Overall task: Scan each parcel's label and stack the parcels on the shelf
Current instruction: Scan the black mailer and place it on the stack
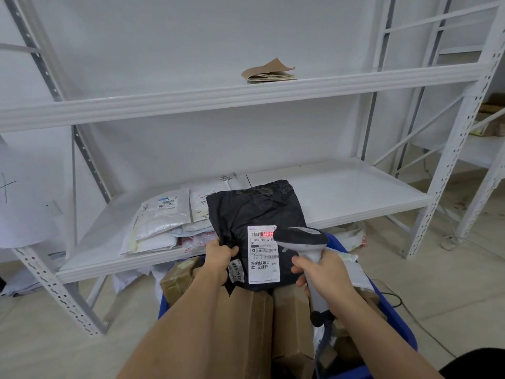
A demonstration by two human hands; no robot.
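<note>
My left hand (218, 258) grips the left edge of a black plastic parcel (257, 209), held upright above the blue bin (393, 318). Its white label (263, 255) faces me, and a red scan line glows across the barcode at the top. My right hand (322, 272) holds the grey handheld scanner (303, 239), its head almost touching the label's upper right corner. Several white and clear parcels (164, 220) lie stacked on the left half of the lower shelf (341, 192).
Brown cardboard boxes (246, 324) fill the bin below my arms. A folded brown paper packet (269, 72) lies on the upper shelf (218, 97). More bags sit on the floor under the shelf. A second white rack (464, 132) stands to the right.
</note>
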